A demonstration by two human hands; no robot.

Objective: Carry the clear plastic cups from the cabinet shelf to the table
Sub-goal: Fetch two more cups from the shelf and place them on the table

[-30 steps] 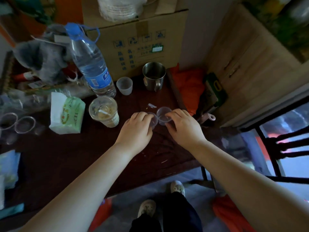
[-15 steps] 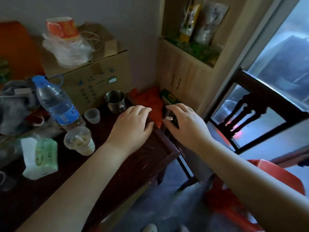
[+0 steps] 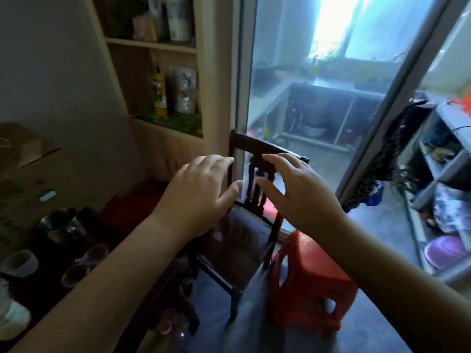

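My left hand [image 3: 201,192] and my right hand [image 3: 293,192] are raised side by side in the air, fingers apart, holding nothing. They hover in front of the dark wooden chair back [image 3: 257,159]. Two small clear plastic cups [image 3: 84,263] stand on the dark table [image 3: 48,291] at the lower left, well behind my left forearm. The wooden cabinet [image 3: 163,138] rises at upper centre, its open shelves holding packets and a yellow bottle [image 3: 159,95]. The frame is blurred, and I see no clear cups on the shelves.
A steel mug [image 3: 61,225], a translucent cup [image 3: 19,262] and a cardboard box [image 3: 25,179] stand on the table. A red plastic stool [image 3: 308,281] sits beside the chair. A glass door [image 3: 318,85] is ahead; a metal rack [image 3: 441,174] stands at right.
My hands let go of the two clear cups on the table and lifted empty. My view swung up and right, from the table toward the cabinet, chair and glass door.
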